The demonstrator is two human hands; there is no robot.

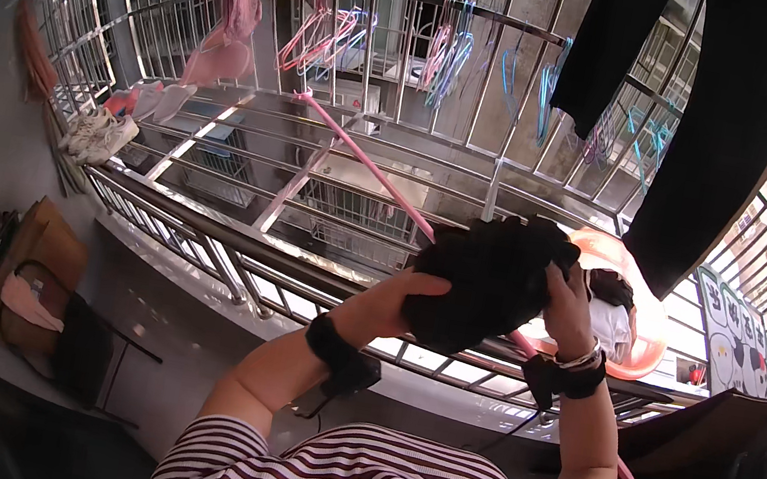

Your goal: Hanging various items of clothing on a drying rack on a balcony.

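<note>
A bunched-up piece of black clothing (483, 282) is lifted in front of me, between both hands. My left hand (393, 304) grips its lower left side, thumb across the front. On its right side my right hand (569, 316) has its fingers closed around the cloth. The garment's kind cannot be made out from the crumpled, ruffled bundle. Behind it a long pink pole (366, 164) slants from the upper left to the lower right, its middle hidden by the cloth.
A metal railing (283, 296) runs before me. Beyond it an orange-pink basin (650, 353) holds white and dark clothes. Pink and blue hangers (331, 40) hang on the window bars. Dark trousers (726, 134) hang at upper right, white shoes (99, 136) at left. A cardboard box (45, 259) stands lower left.
</note>
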